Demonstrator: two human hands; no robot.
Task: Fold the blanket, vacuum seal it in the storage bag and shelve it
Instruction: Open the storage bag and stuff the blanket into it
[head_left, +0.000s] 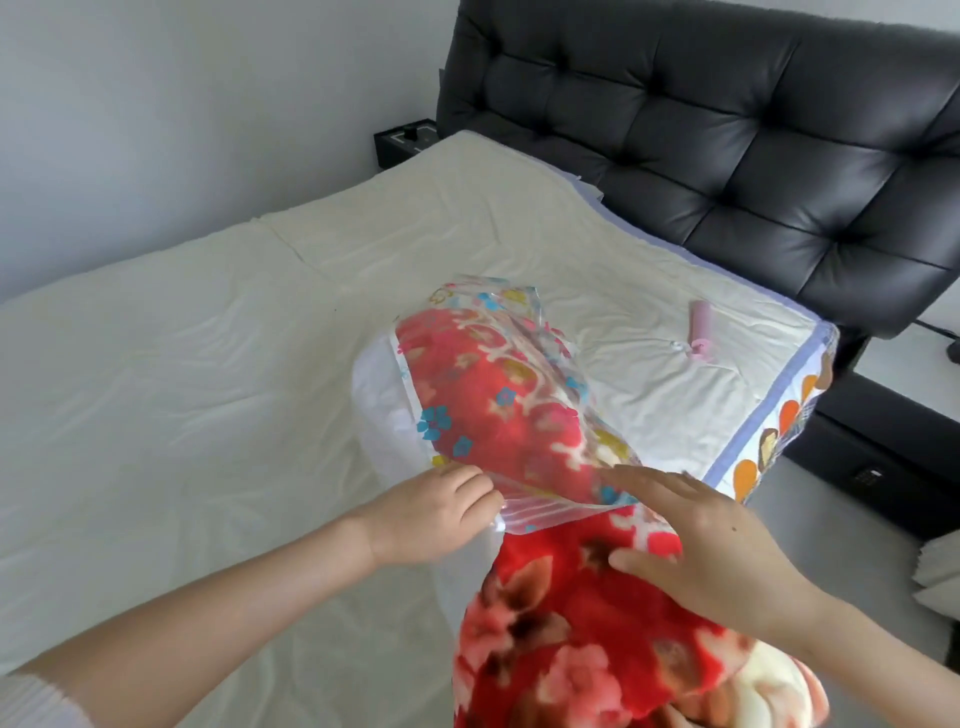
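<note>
The left hand (436, 512) is pinching the bag's (519, 374) near mouth edge; the right hand (711, 545) is lying flat, fingers straight, on the half-inserted blanket (571, 639) on the bed (208, 364).

Pretty bright on my feed, soft even daylight, no harsh shadows anywhere. I get pale sheen patches on the black tufted leather headboard (727, 130) and some glare on the clear flower-printed plastic storage bag (498, 395). The wide lens bends the cream-sheeted bed (182, 364) toward the edges. The whole picture looks a bit soft, and the right hand (711, 540) is slightly smeared.
</note>
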